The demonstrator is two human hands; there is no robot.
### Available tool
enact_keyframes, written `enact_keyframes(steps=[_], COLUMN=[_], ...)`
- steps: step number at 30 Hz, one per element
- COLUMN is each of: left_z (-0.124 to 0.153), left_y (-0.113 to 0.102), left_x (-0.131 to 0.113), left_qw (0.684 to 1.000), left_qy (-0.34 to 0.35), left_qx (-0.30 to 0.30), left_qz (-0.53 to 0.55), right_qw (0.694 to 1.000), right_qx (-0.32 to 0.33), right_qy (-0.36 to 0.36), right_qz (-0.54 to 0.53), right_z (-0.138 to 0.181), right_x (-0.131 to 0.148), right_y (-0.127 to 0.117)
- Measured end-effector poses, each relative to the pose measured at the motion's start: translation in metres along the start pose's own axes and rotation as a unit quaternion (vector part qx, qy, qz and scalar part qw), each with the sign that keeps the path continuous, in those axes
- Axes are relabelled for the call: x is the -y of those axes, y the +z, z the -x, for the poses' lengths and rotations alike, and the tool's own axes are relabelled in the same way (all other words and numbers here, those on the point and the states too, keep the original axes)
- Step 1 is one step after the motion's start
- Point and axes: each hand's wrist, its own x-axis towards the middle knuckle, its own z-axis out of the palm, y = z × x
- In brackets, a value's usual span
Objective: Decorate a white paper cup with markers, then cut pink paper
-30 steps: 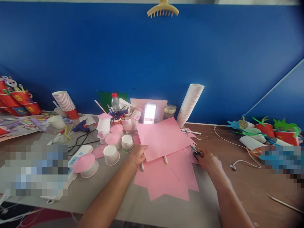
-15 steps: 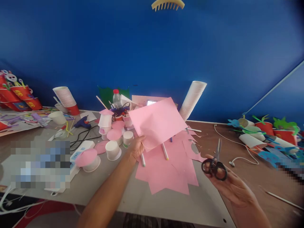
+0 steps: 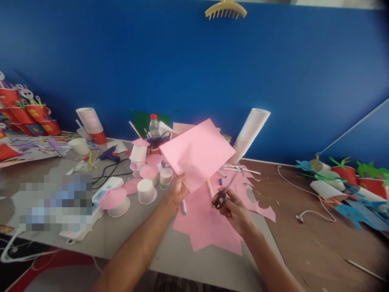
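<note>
My left hand (image 3: 178,190) pinches the lower edge of a pink paper sheet (image 3: 197,152) and holds it raised and tilted above the table. My right hand (image 3: 235,211) grips a pair of black-handled scissors (image 3: 223,194), blades pointing up and right toward the sheet's lower right edge. Below both hands lie more pink sheets and cut scraps (image 3: 209,225) on the grey table (image 3: 127,239), with white markers (image 3: 184,207) on and beside them.
Upturned white paper cups with pink tops (image 3: 146,190) stand left of the sheets, by a power strip (image 3: 103,196) and a blue glue gun (image 3: 109,153). A tall cup stack (image 3: 251,134) leans at the back. Decorated cups (image 3: 331,178) and a white cable (image 3: 304,202) lie right.
My right hand picked the scissors up from the table, swung them out to the right, then brought them in to the raised sheet. My left hand lifted the pink sheet off the pile.
</note>
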Motion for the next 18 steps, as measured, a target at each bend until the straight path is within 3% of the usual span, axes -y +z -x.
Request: enact_keyframes(steps=[10, 18], left_z=[0.005, 0.006], left_y=[0.003, 0.005], left_x=[0.007, 0.021], left_qw=[1.000, 0.999], left_qy=[-0.002, -0.016], left_qx=[0.007, -0.008], left_qz=[0.018, 0.037], right_qw=[0.994, 0.992], right_qx=[0.059, 0.057], right_qy=[-0.025, -0.052], right_qz=[0.087, 0.103], right_z=[-0.001, 0.002], right_x=[-0.031, -0.028], right_y=[0.027, 0.033])
